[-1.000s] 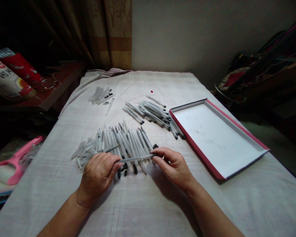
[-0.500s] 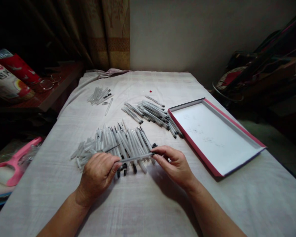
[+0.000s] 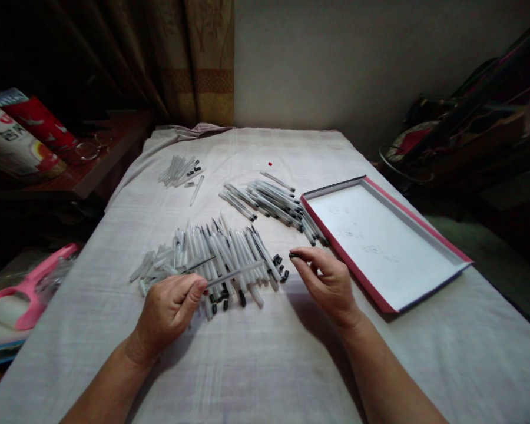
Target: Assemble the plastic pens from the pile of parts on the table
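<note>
Black cap [image 3: 292,255] off slim clear tube [image 3: 234,274]

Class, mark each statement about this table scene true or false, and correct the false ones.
1. The left hand holds a pen. True.
2. Both hands grip that pen. False: the right hand is off it and pinches a small black piece.
3. The tray is full of pens. False: no pens lie in it.
4. A small red bit lies far from both hands. True.
</note>
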A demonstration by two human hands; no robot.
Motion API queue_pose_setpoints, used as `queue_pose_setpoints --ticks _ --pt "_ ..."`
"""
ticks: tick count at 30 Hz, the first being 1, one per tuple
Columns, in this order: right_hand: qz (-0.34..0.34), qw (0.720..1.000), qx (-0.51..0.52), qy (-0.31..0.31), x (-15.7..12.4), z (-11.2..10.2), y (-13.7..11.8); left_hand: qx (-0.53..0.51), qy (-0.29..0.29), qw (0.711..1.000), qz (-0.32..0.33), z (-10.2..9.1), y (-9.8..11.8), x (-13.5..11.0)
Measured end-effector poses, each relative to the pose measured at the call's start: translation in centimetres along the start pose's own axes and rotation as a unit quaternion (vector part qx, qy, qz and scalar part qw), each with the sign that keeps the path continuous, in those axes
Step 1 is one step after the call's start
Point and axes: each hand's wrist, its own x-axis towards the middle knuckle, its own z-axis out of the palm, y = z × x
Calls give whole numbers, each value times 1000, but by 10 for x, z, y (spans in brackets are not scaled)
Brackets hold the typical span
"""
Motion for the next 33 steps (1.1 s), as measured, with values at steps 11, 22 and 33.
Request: queue_pose_setpoints --ticks 11,22,33 --pt "53 977 -154 -135 -3 2 14 25 11 999 20 6 -1 -1" --pt "12 993 97 -62 -7 10 -19 8 -19 999 34 8 4 -1" --pt "207 947 233 75 2 4 -14 58 27 997 30 0 -6 -2"
